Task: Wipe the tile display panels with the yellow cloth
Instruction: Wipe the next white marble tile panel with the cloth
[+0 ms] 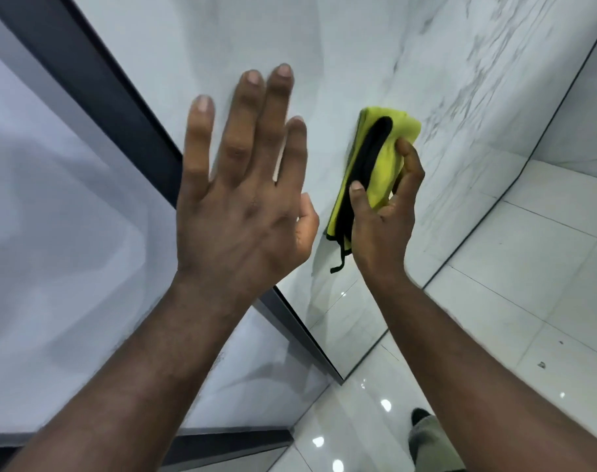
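The folded yellow cloth with black trim [375,172] is squeezed in the right hand [382,212] against the shiny white marble tile panel [324,63]. The left hand [242,199] is spread wide.

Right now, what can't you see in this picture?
- Head view: whether the left hand touches the marble panel; its own back hides the palm.
- Head view: the wiping face of the yellow cloth, hidden by its folds and the right hand.
- Head view: the panel's top, cut off by the upper edge.
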{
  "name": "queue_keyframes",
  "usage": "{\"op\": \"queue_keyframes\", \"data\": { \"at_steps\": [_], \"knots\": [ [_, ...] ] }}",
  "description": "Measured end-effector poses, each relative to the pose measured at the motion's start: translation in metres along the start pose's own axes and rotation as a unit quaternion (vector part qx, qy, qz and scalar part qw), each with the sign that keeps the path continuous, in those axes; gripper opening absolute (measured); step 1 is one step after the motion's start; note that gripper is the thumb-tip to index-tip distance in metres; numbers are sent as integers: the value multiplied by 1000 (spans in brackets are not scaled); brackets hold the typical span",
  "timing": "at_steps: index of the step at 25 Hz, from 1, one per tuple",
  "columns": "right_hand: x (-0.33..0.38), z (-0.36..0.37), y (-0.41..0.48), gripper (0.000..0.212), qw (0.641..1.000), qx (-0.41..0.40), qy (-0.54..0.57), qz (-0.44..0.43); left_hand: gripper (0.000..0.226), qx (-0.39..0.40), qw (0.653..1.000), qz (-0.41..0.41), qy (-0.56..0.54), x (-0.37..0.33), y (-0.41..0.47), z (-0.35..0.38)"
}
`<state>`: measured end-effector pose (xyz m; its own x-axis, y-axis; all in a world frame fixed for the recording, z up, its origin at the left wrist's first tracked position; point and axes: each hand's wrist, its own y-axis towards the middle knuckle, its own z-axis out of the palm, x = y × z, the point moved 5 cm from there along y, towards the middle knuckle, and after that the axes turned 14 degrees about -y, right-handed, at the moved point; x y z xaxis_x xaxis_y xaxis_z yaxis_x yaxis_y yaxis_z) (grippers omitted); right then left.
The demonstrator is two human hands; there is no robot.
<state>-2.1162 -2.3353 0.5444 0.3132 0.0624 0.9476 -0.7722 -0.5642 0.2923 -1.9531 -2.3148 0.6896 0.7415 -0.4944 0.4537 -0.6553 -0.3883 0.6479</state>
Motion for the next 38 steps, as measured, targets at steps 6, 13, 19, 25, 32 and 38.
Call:
{"op": "queue_keyframes", "data": {
  "at_steps": [6,13,19,25,32,38],
  "knots": [
    [-84,13,-15,67,987,14,-16,162,61,60,993,98,14,-39,22,48],
    [-177,14,-13,71,959,79,-40,268,71,41,981,152,114,-53,14,68],
    [-211,12,-11,64,909,151,-61,385,72,41,981,148,119,-56,16,70],
    [-203,6,7,60,920,126,-64,367,73,29,982,142,121,-57,15,70],
    [-215,8,12,60,868,151,-9,473,75,34,984,137,109,-57,15,70],
    [-189,0,46,59,904,93,27,417,75,36,984,142,103,-57,14,70]
  ]
}}
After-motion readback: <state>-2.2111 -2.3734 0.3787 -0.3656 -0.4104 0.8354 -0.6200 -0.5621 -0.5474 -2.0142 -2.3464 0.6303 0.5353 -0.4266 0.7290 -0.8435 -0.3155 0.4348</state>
